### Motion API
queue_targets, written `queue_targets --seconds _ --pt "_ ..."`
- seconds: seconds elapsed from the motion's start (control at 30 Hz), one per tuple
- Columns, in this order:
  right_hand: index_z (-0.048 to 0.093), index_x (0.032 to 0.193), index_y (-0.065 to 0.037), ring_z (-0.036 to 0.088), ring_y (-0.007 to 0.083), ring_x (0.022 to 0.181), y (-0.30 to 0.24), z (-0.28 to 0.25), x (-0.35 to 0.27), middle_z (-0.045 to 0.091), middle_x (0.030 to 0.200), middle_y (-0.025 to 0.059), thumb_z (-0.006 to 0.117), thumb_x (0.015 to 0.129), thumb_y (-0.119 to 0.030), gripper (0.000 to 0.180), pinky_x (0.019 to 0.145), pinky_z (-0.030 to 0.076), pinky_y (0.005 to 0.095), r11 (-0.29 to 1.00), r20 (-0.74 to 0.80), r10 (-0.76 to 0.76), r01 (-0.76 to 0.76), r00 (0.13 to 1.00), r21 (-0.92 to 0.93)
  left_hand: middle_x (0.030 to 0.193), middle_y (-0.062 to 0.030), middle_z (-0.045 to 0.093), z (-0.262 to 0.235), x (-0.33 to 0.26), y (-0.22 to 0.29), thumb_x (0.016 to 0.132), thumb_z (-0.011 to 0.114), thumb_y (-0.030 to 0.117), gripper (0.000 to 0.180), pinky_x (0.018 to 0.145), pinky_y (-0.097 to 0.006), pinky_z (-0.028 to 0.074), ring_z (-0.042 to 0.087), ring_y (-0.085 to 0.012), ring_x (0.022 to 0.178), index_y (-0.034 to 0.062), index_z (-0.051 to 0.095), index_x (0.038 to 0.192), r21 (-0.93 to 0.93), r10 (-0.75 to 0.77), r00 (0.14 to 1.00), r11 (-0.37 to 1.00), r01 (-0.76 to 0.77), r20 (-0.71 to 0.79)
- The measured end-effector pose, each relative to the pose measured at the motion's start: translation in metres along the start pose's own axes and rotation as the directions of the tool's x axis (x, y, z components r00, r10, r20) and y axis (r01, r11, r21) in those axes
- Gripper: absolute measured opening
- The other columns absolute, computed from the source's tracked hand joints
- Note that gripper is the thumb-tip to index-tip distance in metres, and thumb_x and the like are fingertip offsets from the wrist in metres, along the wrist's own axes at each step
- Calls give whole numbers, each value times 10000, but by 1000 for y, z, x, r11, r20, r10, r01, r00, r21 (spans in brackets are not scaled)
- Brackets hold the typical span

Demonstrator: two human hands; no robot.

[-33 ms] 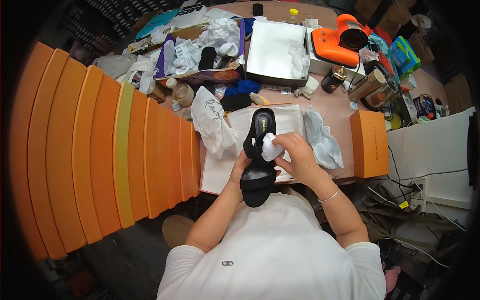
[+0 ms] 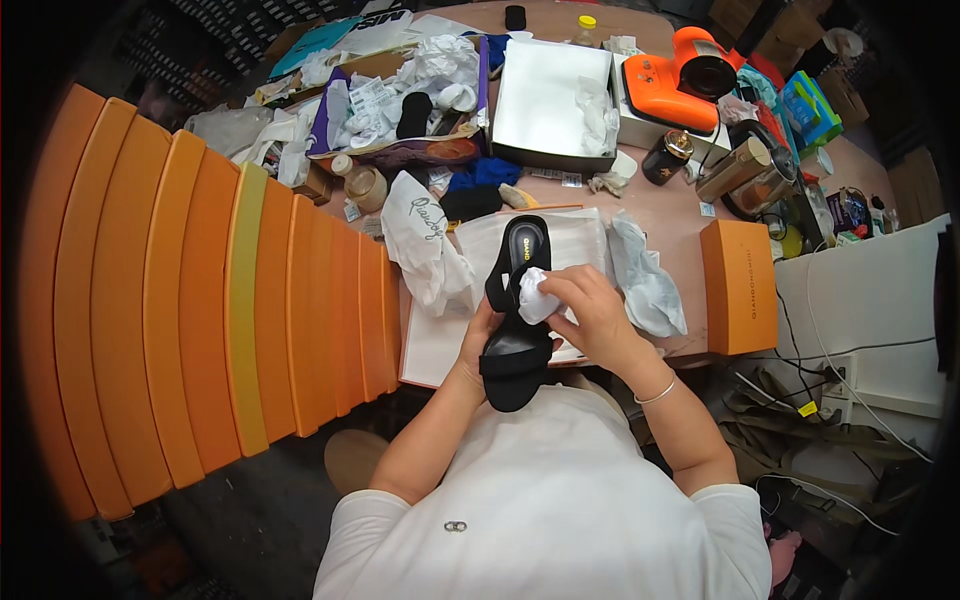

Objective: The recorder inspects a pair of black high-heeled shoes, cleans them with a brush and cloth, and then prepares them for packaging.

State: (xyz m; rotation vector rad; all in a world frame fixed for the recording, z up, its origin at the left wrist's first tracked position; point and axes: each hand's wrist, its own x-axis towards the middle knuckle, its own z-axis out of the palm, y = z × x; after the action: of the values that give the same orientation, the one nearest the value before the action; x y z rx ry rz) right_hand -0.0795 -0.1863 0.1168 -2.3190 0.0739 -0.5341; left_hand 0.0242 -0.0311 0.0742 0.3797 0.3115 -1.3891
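Note:
A black open-toed sandal (image 2: 515, 368) is in my left hand (image 2: 477, 343), whose fingers wrap round its middle. The sandal lies lengthwise away from me, with a wide black band at the near end and a dark insole (image 2: 527, 243) with gold lettering at the far end. My right hand (image 2: 597, 312) pinches a crumpled white wad, probably tissue paper (image 2: 537, 297), against the sandal's middle. Under the hands is an open box (image 2: 425, 350) lined with white paper. White printed wrapping (image 2: 425, 250) lies to its left and a pale bag (image 2: 640, 280) to its right.
Stacked orange boxes (image 2: 220, 300) rise along my left, and one orange box (image 2: 738, 288) stands at the right. Farther back are a purple box (image 2: 480, 85) of crumpled paper, an open white-lined box (image 2: 545, 100), an orange machine (image 2: 665, 90), a dark jar (image 2: 667, 160) and a bottle (image 2: 365, 188).
The white wad and my right hand have shifted very slightly to the left, against the sandal. Otherwise the scene looks the same.

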Motion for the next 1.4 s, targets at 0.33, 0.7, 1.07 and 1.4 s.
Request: queue_targets --seconds 0.33,0.7,1.07,1.4 --pt "567 1132 -36 499 351 1064 -23 30 -25 520 1164 152 724 802 -366 493 962 409 450 987 216 6 -41 976 158 1139 -176 631 -29 6 -2 953 450 500 561 904 -420 547 638 -286 1029 35 552 1249 78 72 994 995 -65 -83" --pt "577 869 -42 547 283 788 -21 65 -29 560 816 99 733 782 -435 431 729 442 357 975 120 27 -53 992 216 1103 -173 632 -29 9 -19 986 413 488 537 851 -402 548 630 -281 992 30 535 1239 160 152 967 980 -121 -203" --pt "659 1016 -94 645 213 946 21 29 -24 686 988 92 552 926 -495 425 863 520 325 -666 441 549 52 710 744 1232 -66 612 -4 8 -31 977 507 389 368 1099 -439 329 528 -219 1194 94 582 1184 9 209 977 978 -209 -33" --pt "591 1193 -20 619 276 1015 128 -8 -80 646 1115 156 701 832 -352 502 900 484 388 723 -29 683 -671 729 164 949 -47 665 -9 2 21 933 627 224 199 799 -315 525 642 -156 853 42 626 1014 554 686 684 680 -481 -248"
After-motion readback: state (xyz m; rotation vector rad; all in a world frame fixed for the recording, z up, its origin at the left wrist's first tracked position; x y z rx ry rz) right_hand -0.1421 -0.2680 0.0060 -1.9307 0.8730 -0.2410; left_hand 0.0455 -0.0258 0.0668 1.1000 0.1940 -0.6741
